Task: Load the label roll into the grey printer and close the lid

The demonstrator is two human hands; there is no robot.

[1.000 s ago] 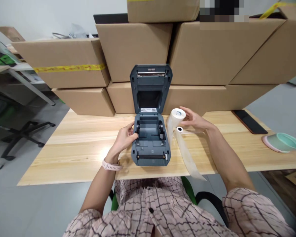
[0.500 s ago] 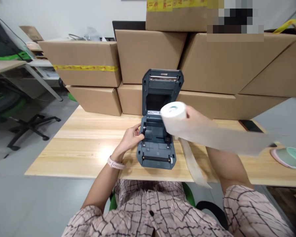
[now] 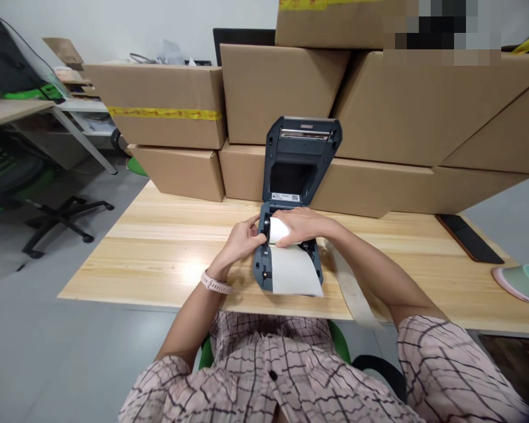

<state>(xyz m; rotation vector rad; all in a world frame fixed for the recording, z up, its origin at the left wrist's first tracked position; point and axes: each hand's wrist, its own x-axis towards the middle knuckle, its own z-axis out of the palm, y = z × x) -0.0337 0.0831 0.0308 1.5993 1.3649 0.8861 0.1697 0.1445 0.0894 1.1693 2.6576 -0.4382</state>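
A dark grey label printer sits on the wooden table with its lid raised. My left hand grips its left side, the thumb over the edge by the black roll holder. Inside the printer's bay lies a white label roll. My right hand is closed over the roll from the right and hides much of it. From the roll a loose white strip runs forward over the printer's front. A separate long pale strip lies to the right of the printer, hanging past the table edge.
Stacked cardboard boxes line the back of the wooden table. On the right are a dark phone and a green-and-pink round object. An office chair stands on the floor at left.
My right hand has brought the label roll down and left into the printer's bay. Its loose strip, which trailed to the right, now lies over the front. My left hand stays at the printer's side.
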